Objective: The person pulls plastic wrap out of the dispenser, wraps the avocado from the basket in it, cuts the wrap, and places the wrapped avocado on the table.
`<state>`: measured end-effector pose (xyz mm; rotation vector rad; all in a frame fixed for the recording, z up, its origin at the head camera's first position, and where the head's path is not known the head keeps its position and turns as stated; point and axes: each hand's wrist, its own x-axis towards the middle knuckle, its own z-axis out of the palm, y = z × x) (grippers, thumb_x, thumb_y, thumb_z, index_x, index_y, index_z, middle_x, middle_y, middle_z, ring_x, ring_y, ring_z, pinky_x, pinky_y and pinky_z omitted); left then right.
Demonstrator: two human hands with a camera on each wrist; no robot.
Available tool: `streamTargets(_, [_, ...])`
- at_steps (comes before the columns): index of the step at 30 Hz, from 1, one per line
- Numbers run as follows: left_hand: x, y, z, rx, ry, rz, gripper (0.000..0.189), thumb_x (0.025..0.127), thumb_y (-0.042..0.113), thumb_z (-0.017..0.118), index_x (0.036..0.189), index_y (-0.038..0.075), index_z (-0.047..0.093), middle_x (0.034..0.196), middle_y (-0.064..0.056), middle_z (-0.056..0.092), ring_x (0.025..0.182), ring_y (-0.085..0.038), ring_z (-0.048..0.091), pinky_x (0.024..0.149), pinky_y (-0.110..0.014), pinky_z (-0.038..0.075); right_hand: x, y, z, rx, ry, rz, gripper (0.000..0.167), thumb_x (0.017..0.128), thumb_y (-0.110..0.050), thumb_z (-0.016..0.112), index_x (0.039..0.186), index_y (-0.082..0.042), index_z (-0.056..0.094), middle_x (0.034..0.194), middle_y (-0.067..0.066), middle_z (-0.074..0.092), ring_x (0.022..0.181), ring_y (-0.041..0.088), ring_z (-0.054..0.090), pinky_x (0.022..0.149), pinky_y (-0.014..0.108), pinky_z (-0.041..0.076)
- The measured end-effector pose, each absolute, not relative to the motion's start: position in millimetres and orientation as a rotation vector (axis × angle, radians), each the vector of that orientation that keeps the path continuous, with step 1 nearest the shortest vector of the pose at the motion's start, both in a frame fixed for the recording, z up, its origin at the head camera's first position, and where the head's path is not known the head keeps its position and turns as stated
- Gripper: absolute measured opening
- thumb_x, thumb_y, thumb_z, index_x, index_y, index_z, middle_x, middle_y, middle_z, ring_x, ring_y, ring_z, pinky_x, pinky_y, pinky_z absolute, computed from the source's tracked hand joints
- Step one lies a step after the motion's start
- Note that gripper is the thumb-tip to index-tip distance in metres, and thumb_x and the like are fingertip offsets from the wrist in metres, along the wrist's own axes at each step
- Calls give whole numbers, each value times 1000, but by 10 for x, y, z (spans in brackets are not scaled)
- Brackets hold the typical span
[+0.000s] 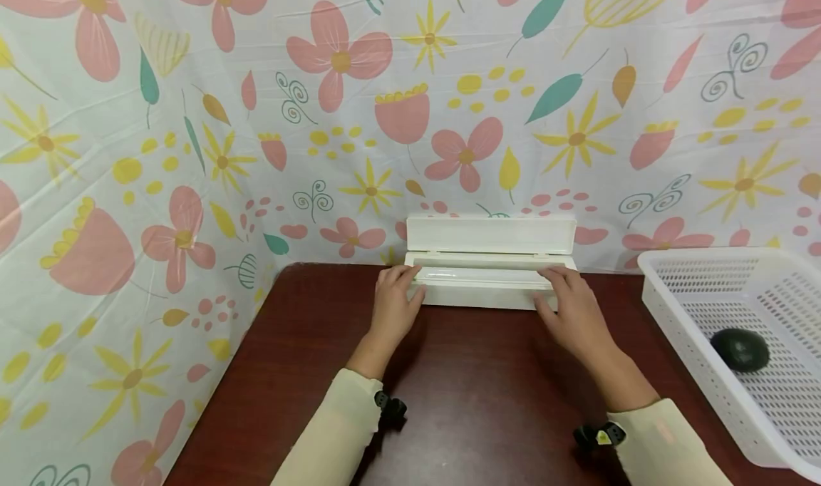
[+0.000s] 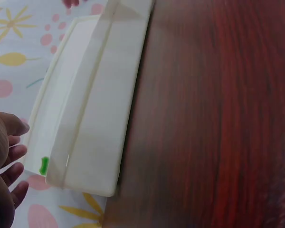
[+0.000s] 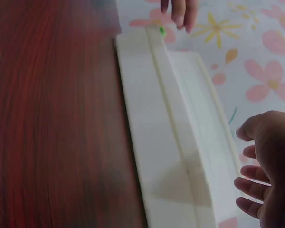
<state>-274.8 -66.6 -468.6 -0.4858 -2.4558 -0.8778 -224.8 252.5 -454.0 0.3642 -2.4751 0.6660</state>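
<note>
A long white lidded box [image 1: 481, 297], like a cling film dispenser, stands at the far edge of the table. Its lid [image 1: 490, 234] is raised at the back, and a pale roll [image 1: 481, 275] lies inside. A small green piece [image 2: 44, 166] shows at its left end. My left hand [image 1: 394, 304] is at that end, fingers slightly bent and spread. My right hand [image 1: 574, 311] is at the opposite end, thumb and fingers apart. Both wrist views show the fingers gripping nothing; whether fingertips touch the box I cannot tell.
A white perforated basket [image 1: 680, 350] stands on the right, with a dark green avocado-like item [image 1: 740, 350] in it. A flower-printed cloth [image 1: 340, 137] hangs behind and to the left of the dark reddish-brown table [image 1: 474, 393].
</note>
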Motion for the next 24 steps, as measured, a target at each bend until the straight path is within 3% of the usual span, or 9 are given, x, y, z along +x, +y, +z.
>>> streamTargets(8, [-2831,-674,-4732,-500,-2428,-855,30,93,19,74,122,11,73,114,-6,68,106,-25,55,93,-39,49,-2345,2702,-4671,244,-2470,671,36,92,-8,67,127,4,62,120,31,55,110,51,52,93,64,40])
streamTargets(24, [-2987,-705,-4703,-543,-2547,-736,28,95,24,73,122,16,75,116,-1,69,100,-20,55,80,-30,52,-2516,2861,-4709,134,-2482,677,31,93,-5,68,124,3,65,112,29,54,92,40,55,77,55,45])
